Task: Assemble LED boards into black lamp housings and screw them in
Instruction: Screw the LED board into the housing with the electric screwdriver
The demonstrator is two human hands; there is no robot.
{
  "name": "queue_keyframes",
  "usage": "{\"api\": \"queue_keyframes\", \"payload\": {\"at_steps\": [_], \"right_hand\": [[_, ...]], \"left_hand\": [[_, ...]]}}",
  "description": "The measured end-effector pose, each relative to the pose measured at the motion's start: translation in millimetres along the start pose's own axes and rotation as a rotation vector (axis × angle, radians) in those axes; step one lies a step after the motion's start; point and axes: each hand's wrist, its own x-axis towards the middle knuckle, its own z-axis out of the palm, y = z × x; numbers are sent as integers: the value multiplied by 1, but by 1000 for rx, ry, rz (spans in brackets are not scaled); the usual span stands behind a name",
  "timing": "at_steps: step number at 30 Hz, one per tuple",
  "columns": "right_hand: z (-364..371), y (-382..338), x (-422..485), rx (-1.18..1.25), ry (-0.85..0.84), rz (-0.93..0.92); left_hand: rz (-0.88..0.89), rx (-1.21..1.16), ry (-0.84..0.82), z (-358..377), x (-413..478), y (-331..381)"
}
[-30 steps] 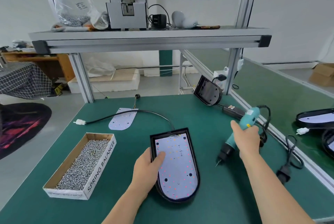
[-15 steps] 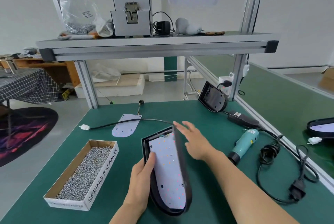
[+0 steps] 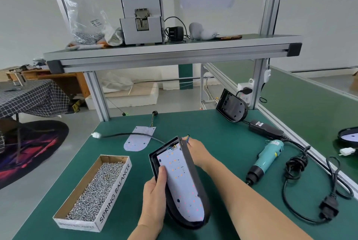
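Black lamp housing w/ LED board inside, held tilted mid-table, face turned left, long axis near-to-far, rounded end near. Left hand grips the near-left rim, thumb on the board. Right hand is behind the far end; its grip is hidden, can't tell. Electric screwdriver lies to the right, nearer the right hand.

Matt black plastic for the lamp housing, smooth white for the LED board. Brown cardboard for the box, shiny metal for the screws, matt green covering on the table.
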Motion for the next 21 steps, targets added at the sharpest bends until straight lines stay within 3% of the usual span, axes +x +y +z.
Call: {"api": "queue_keyframes", "payload": {"at_steps": [4, 9, 12, 16, 21], "right_hand": [[-3, 7, -30, 213, -27, 162], [-16, 18, -94, 736, -158, 199], [-18, 23, -123, 523, -103, 141], [-13, 33, -136, 153, 81, 126], [-20, 38, -150, 266, 306, 124]], "left_hand": [[32, 83, 177, 4, 3, -2], [109, 363, 377, 16, 2, -2], [140, 492, 347, 22, 0, -1], [205, 445, 253, 20, -2, -1], [171, 315, 207, 16, -1, -8]]}}
